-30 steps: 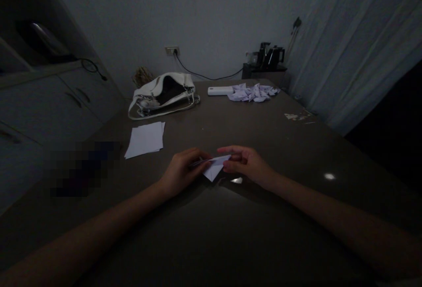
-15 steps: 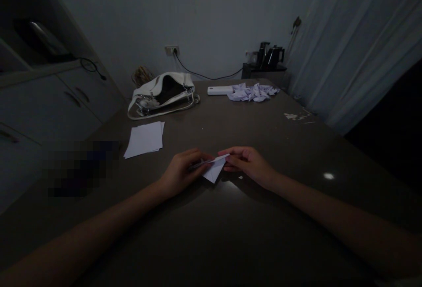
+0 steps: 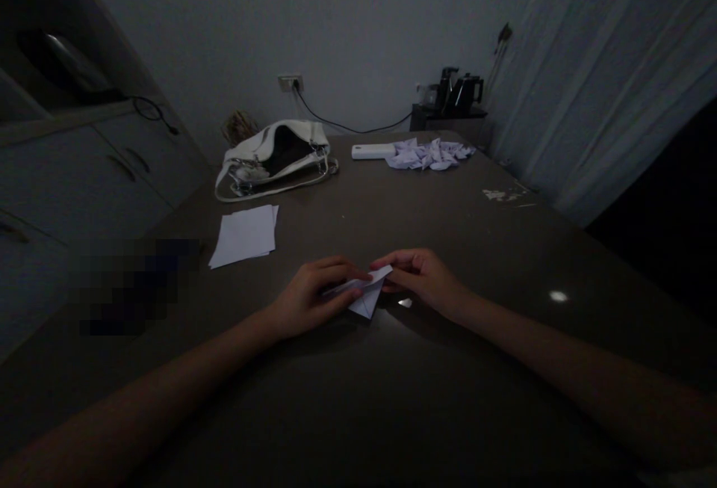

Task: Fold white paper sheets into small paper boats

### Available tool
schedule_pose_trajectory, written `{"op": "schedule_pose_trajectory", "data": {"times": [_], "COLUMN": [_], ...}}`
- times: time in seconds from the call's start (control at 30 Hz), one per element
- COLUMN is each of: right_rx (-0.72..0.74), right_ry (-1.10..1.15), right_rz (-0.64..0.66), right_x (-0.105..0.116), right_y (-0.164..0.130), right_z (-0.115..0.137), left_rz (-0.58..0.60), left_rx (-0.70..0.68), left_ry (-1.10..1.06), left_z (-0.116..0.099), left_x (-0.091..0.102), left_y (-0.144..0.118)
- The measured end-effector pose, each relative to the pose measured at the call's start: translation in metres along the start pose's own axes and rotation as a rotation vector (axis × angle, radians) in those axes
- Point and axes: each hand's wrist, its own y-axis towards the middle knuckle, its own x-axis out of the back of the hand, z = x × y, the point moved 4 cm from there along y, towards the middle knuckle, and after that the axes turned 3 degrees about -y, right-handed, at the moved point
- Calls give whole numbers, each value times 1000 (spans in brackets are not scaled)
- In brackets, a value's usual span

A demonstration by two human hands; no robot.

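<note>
Both hands meet over a small folded white paper (image 3: 365, 294) near the middle of the dark table (image 3: 448, 234). The left hand (image 3: 311, 295) curls its fingers over the paper's left part, pressing it against the tabletop. The right hand (image 3: 423, 279) pinches the paper's right tip between thumb and fingertips. Compared with a second ago, the paper looks narrower and more tightly folded, with the hands drawn closer together. A stack of white sheets (image 3: 243, 235) lies to the far left.
</note>
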Motion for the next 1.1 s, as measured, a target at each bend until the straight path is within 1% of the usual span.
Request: {"op": "schedule_pose_trajectory", "data": {"times": [0.13, 0.27, 0.37, 0.5, 0.77, 0.9, 1.0, 1.1], "right_rx": [25, 46, 30, -1, 11, -5, -14, -36], "right_ry": [18, 31, 69, 158, 142, 202, 234, 238], "right_rz": [15, -30, -46, -29, -5, -33, -28, -27], "right_x": [-1, 0, 1, 1, 3, 5, 5, 4], "right_y": [0, -1, -1, -2, -2, 0, 2, 2], "right_z": [0, 2, 2, 2, 2, 1, 2, 2], "left_rz": [-7, -1, -15, -34, -57, -67, -83, -75], "left_rx": [65, 112, 124, 130, 142, 178, 183, 180], "left_ry": [-72, -75, -49, -39, -48, -126, -207, -220], "left_z": [2, 4, 4, 5, 7, 10, 10, 9], "left_x": [0, -2, -1, 1, 1, 0, -1, -2], "left_y": [-1, -2, -2, -1, 0, -1, -3, -4]}}
